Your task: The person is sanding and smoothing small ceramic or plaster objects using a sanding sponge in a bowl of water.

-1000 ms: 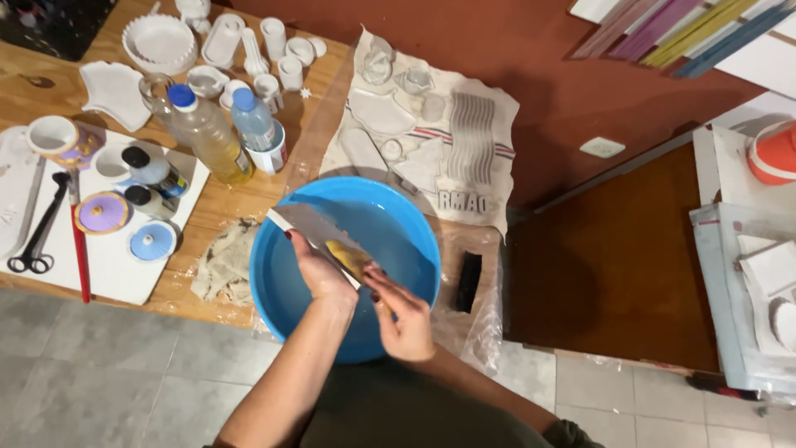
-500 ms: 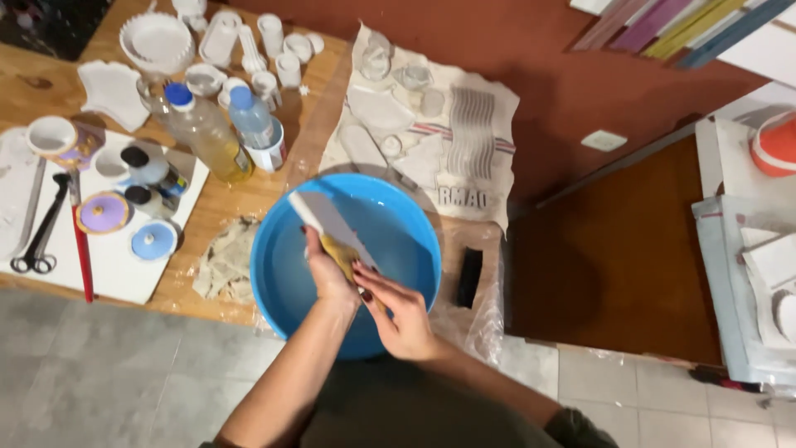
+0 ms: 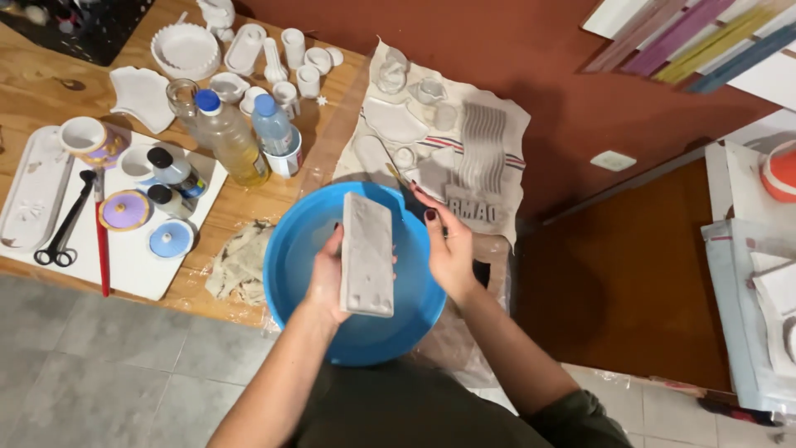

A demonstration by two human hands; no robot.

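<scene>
Wooden table (image 3: 50, 95), grey tile floor (image 3: 108, 365), red-brown wall (image 3: 531, 50).

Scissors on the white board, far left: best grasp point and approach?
Take the black scissors at the shut blades, just above the finger loops, coming straight down from above. They lie flat on the white board, and the red stick runs close on one side, so a sideways approach looks cramped.

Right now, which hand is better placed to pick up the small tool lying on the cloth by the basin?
Probably the right hand. It holds nothing and its fingertips already lie beside the thin tool at the edge of the cloth. The left hand is busy holding the grey slab over the blue basin.
</scene>
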